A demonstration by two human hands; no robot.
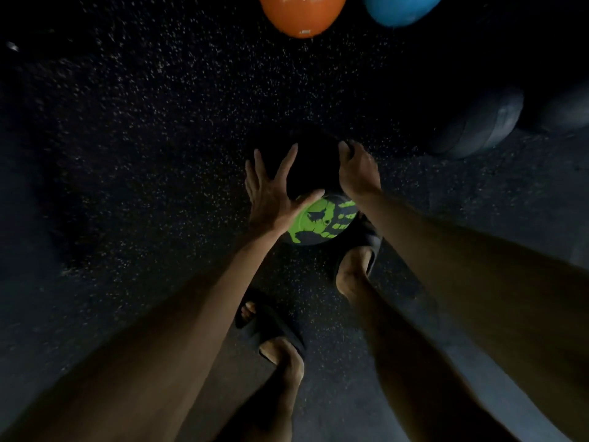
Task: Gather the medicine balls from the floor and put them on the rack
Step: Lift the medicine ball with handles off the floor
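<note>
The black ball (318, 218) with green print lies on the speckled floor (143, 138). The left hand (271, 196) touches its left side, fingers spread. The right hand (357, 170) seems to curl its fingers over the right side. An orange ball (302, 12) and a blue ball (398, 8) lie farther off.

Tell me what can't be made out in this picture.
Top edge cuts off the orange ball and blue ball, head view.
Darkness hides the black ball's far side; the left hand and right hand cover its flanks.
The dark shapes at right are too dim to identify.
The rack is out of frame.
</note>
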